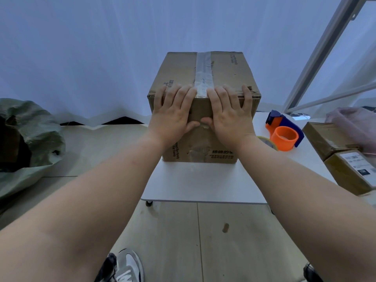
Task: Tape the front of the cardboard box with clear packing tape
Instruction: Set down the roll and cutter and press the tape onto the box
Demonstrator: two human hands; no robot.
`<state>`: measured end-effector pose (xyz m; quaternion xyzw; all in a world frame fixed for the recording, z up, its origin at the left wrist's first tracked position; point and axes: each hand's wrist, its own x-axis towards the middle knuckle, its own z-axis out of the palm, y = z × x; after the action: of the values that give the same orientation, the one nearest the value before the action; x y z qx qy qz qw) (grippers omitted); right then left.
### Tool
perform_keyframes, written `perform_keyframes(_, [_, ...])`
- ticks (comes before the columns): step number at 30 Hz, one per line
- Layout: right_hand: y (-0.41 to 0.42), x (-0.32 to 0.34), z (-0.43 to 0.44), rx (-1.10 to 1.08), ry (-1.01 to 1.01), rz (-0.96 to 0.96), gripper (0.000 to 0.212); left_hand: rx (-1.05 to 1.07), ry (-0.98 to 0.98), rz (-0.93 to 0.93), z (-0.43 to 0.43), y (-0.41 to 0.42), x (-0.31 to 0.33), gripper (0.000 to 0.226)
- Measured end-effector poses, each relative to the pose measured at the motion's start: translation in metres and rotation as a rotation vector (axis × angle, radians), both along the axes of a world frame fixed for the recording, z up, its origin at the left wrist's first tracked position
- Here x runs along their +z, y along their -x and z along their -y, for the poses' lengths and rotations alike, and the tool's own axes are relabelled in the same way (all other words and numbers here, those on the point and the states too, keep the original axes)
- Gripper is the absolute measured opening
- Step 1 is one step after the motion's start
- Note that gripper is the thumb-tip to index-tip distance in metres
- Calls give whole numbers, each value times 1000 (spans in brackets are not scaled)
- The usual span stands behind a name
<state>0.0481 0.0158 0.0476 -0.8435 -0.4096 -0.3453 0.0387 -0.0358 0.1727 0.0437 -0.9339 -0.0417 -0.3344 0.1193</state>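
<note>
A brown cardboard box (pixel 223 72) stands on a small white table (pixel 203 184). A strip of clear tape (pixel 203 74) runs down the middle of its top and folds over the front edge. My left hand (pixel 173 112) and my right hand (pixel 230 115) lie flat on the upper front face, side by side. Their fingers are spread and curl over the top edge on either side of the tape, and the thumbs nearly touch below it. Neither hand holds anything. A blue and orange tape dispenser (pixel 284 131) sits on the table to the right of the box.
Two smaller cardboard parcels (pixel 345 157) lie at the table's right edge, with a pink bag (pixel 356 123) behind them. A grey-green sack (pixel 30 139) slumps on the floor at left. White curtain behind; metal frame (pixel 325 47) at right. My shoe (pixel 126 265) is on the floor below.
</note>
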Motion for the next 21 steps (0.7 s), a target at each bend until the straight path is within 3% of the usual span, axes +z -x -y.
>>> perform_keyframes(3, [3,5,0,-1,41,-38,64,9,-23,-30,1,3,3,84])
perform_keyframes(6, [5,13,5,33,75,-103,74,-11,44,-1,6,3,15,68])
perform_keyframes(8, [3,23,12,84,100,-158,73,22,106,-20,13,-1,28,61])
perform_keyframes(12, [-1,43,22,162,75,-320,64,67,46,-68,16,-11,29,57])
perform_keyframes(15, [3,44,27,200,16,-389,65,66,-38,-78,15,-13,19,66])
perform_keyframes(18, [3,37,33,150,16,-325,60,73,-77,-156,20,-12,25,79])
perform_keyframes(21, [2,36,35,123,-37,-342,55,-28,0,-173,21,-11,39,77])
